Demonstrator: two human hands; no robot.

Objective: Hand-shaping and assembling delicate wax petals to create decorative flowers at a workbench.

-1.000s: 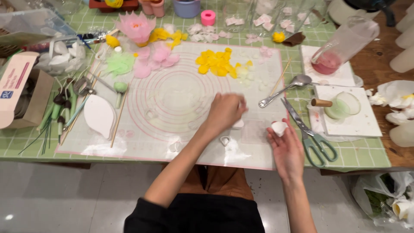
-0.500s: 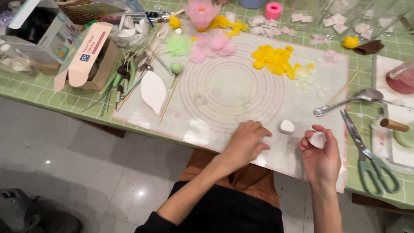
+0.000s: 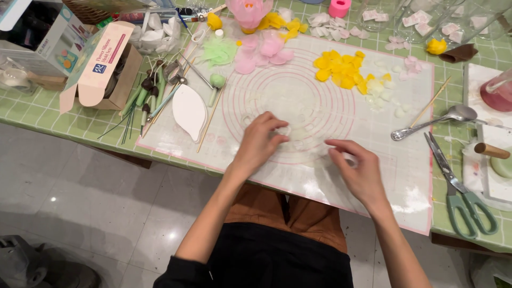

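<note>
Both hands are down on the mat [image 3: 298, 176], the translucent silicone one with pink concentric rings, spread over a green grid table [image 3: 48, 114]. The left hand [image 3: 260, 141] sits just left of the ring centre, fingers curled down and pinching at something pale and small on the mat, though what exactly is under the fingertips I can't tell, it's too washed out against the surface. The right hand [image 3: 360, 170] is a bit nearer and to the right, fingers bent loosely over the mat with nothing clearly held, so I can't say whether it grips anything. Far side of the mat has a heap of yellow petals [image 3: 338, 68], and left of those some pink petals [image 3: 264, 50] and green petals [image 3: 220, 50]. A white leaf shape [image 3: 189, 111] lies on the mat's left edge next to a thin wooden stick [image 3: 209, 124]. Off to the right there's a spoon [image 3: 433, 121] pointing toward the mat, and near of it a pair of green-handled scissors [image 3: 458, 186] lying shut. Far left, an open cardboard box [image 3: 98, 66] with a bundle of dark-tipped tools [image 3: 144, 98] beside it. A pink flower [image 3: 248, 10] stands at the far edge.
</note>
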